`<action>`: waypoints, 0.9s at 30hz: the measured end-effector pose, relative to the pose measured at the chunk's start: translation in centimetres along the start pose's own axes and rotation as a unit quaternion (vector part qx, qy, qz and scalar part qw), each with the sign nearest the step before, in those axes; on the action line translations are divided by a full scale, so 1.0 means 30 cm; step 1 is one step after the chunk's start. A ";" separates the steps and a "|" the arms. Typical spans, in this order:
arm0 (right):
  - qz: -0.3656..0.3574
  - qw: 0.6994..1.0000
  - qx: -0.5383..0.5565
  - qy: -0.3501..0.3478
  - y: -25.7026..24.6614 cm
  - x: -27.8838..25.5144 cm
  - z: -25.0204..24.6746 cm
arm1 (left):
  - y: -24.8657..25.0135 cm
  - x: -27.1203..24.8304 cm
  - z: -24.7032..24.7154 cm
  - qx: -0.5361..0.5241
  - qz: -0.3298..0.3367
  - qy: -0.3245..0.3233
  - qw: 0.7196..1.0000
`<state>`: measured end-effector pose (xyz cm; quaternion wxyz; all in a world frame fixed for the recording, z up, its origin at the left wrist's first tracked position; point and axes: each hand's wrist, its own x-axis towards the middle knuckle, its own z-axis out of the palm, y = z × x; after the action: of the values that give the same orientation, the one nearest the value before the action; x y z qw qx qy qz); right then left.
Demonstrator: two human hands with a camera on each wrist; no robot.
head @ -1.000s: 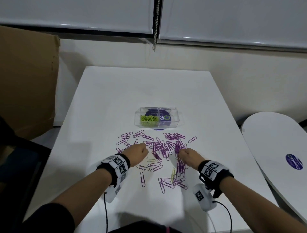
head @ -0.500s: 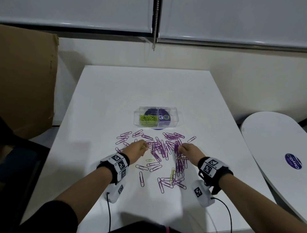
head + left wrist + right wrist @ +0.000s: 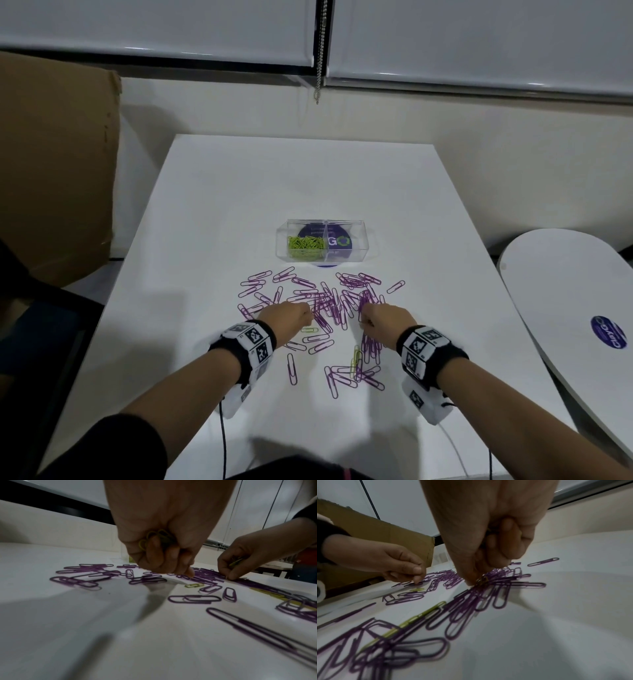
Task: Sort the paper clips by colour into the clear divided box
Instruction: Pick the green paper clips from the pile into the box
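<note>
The clear divided box [image 3: 356, 253] stands mid-table; its left compartment holds green paper clips [image 3: 306, 245], and no clips show in the right one. Purple paper clips [image 3: 329, 305] lie scattered in front of it. A lone green clip [image 3: 309, 330] lies by my left hand [image 3: 308, 316], and more green clips [image 3: 356, 359] lie nearer me. My left hand [image 3: 171, 562] grips a bunch of green clips [image 3: 154, 536] in its curled fingers, one fingertip down on the purple pile. My right hand [image 3: 363, 317] also holds green clips [image 3: 236, 561], and its fingertips [image 3: 471, 580] pinch at the pile.
A round purple sticker [image 3: 325, 264] lies under the box on the white table [image 3: 239, 192]. A brown cardboard box [image 3: 54, 164] stands to the left. A second white table [image 3: 565, 291] stands to the right. A wall with blinds is behind.
Both hands stay low over the clip pile, with only small shifts. The left hand has edged slightly toward the pile's middle.
</note>
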<state>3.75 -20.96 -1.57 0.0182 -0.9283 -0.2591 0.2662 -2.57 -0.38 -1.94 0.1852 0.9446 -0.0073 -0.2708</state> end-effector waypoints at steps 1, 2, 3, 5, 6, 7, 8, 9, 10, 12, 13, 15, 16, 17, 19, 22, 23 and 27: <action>0.002 1.000 0.022 0.001 0.001 -0.002 -0.002 | -0.001 -0.002 0.001 0.003 0.001 0.005 1.000; 0.007 0.998 0.057 -0.001 0.003 -0.005 -0.004 | -0.002 -0.005 0.002 0.009 -0.002 0.010 1.000; 0.012 0.995 0.102 -0.002 0.006 -0.007 -0.006 | -0.002 -0.007 0.003 0.020 -0.004 0.012 1.000; 0.018 0.982 0.190 -0.001 0.011 -0.013 -0.010 | 0.000 -0.008 0.007 0.042 -0.009 0.004 0.999; 0.020 0.975 0.222 0.001 0.014 -0.017 -0.010 | 0.003 -0.007 0.008 0.046 -0.011 0.001 0.999; 0.023 0.970 0.243 0.002 0.016 -0.021 -0.009 | 0.004 -0.003 0.010 0.049 -0.012 0.001 0.999; 0.028 0.967 0.254 0.003 0.019 -0.026 -0.008 | 0.006 -0.001 0.011 0.053 -0.009 0.004 0.999; 0.032 0.966 0.258 0.002 0.023 -0.030 -0.005 | 0.009 0.001 0.013 0.055 -0.007 0.005 0.998; 0.037 0.965 0.260 0.000 0.028 -0.033 0.001 | 0.010 0.002 0.016 0.057 -0.006 0.002 0.998; 0.043 0.962 0.268 -0.007 0.034 -0.038 0.009 | 0.006 0.004 0.023 0.056 -0.008 -0.009 0.998; 0.042 0.959 0.280 -0.011 0.033 -0.042 0.012 | 0.002 0.003 0.026 0.053 -0.010 -0.014 0.998; 0.032 0.950 0.310 -0.026 0.026 -0.054 0.015 | -0.003 0.001 0.032 0.038 -0.006 -0.017 0.999; 0.027 0.950 0.310 -0.037 0.022 -0.061 0.017 | -0.003 -0.001 0.032 0.027 0.002 -0.014 1.000; 0.021 0.953 0.300 -0.045 0.018 -0.068 0.019 | -0.002 -0.004 0.033 0.018 0.011 -0.011 1.000; 0.011 0.967 0.250 -0.049 0.018 -0.076 0.026 | 0.005 -0.009 0.030 0.004 0.026 -0.008 1.000; 0.008 0.986 0.154 -0.063 0.018 -0.087 0.029 | 0.020 -0.003 0.033 0.003 0.045 -0.009 0.999; 0.003 0.989 0.126 -0.078 0.014 -0.092 0.031 | 0.031 -0.003 0.034 0.006 0.054 -0.012 0.998; -0.002 0.993 0.051 -0.107 -0.008 -0.111 0.050 | 0.100 -0.006 0.039 0.001 0.103 -0.017 0.995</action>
<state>0.48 -22.54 -1.21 0.0388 -0.8916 -0.2478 0.3769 -3.06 -3.56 -1.72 0.2110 0.9344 -0.1081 -0.2658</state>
